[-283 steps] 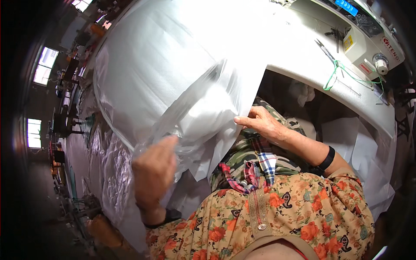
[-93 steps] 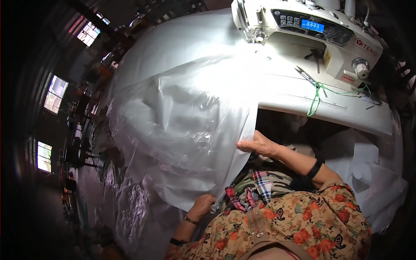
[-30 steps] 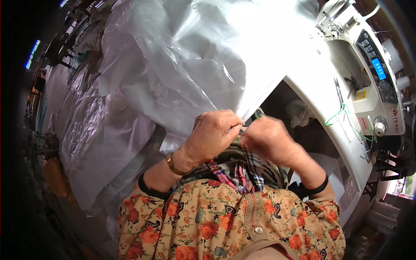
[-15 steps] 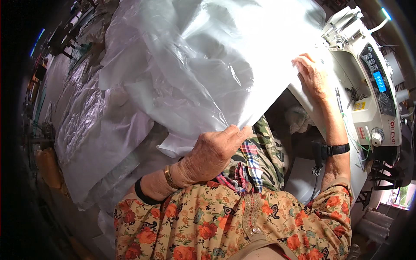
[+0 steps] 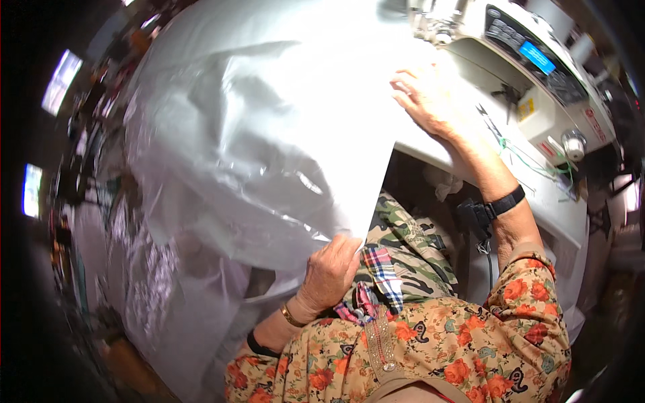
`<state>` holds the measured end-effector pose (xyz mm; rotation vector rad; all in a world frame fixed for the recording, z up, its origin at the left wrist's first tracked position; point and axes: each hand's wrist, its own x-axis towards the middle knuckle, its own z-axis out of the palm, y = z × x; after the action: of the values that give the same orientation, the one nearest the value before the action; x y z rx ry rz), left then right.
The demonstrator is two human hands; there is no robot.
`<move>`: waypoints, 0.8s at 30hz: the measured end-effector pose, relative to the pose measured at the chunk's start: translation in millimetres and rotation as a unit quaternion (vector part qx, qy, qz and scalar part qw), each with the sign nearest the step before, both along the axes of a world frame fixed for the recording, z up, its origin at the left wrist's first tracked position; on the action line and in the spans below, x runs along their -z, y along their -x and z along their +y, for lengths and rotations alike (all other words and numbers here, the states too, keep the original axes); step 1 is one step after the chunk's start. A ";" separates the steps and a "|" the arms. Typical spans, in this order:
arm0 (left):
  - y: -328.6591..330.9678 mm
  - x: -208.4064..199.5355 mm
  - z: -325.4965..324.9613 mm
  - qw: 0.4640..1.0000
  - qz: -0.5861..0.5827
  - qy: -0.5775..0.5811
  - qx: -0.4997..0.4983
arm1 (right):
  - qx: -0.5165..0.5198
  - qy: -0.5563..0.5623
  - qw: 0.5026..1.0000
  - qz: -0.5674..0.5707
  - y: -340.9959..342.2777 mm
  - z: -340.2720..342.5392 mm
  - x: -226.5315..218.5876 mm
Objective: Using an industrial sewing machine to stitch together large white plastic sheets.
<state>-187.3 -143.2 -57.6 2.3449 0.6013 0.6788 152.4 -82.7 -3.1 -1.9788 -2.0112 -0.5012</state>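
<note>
A large translucent whitish plastic sheet (image 5: 269,148) spreads across the upper middle, wrinkled and shiny. My left hand (image 5: 331,269) is closed on its near corner, close to my lap, pinching the edge between thumb and fingers. Farther up and to the right, my right hand (image 5: 424,101) rests at the sheet's right edge. Its fingers are loosely bent and a little apart, and strong glare washes out the fingertips. Just beyond that hand is a white sewing machine (image 5: 547,124); its needle area (image 5: 440,30) is at the top, partly lost in the bright light.
On the white machine table (image 5: 484,164), small dark-handled snips (image 5: 489,121) lie beside tangled green thread (image 5: 531,158). A crumpled whitish bundle (image 5: 441,183) sits under the table edge. More crinkled plastic (image 5: 144,282) hangs at the left. Thread spools (image 5: 581,48) stand behind the machine.
The view has turned, so the machine appears higher and farther left. The sheet's right edge now runs straighter between my hands. My left hand keeps its hold, lower in the view.
</note>
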 end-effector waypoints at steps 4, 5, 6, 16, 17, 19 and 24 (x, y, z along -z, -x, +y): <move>-8.3 0.1 14.0 0.999 0.027 -0.013 0.025 | -0.018 0.003 0.998 0.066 -10.8 12.2 14.5; -11.0 -0.5 18.4 0.999 0.025 -0.016 0.037 | -0.005 0.000 0.998 0.064 -13.8 9.9 14.8; -11.7 -1.4 21.9 0.999 0.030 -0.021 0.030 | -0.009 0.006 0.997 0.076 -9.6 9.5 13.7; -49.1 -27.1 69.3 0.996 0.009 -0.073 0.048 | -0.010 0.076 0.989 0.123 0.7 7.5 4.6; -54.3 -31.0 73.1 0.996 0.015 -0.079 0.045 | -0.014 0.085 0.987 0.139 3.4 6.8 2.4; -66.6 -36.8 83.3 0.995 0.025 -0.089 0.032 | -0.029 0.092 0.983 0.156 8.0 9.7 0.2; -103.4 -47.5 107.7 0.991 0.025 -0.124 0.037 | -0.044 0.094 0.973 0.206 8.7 4.5 -2.8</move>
<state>-83.9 -35.5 -10.0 2.6071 0.4704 0.6974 143.7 -78.3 -0.3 -1.8902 -1.9195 0.1215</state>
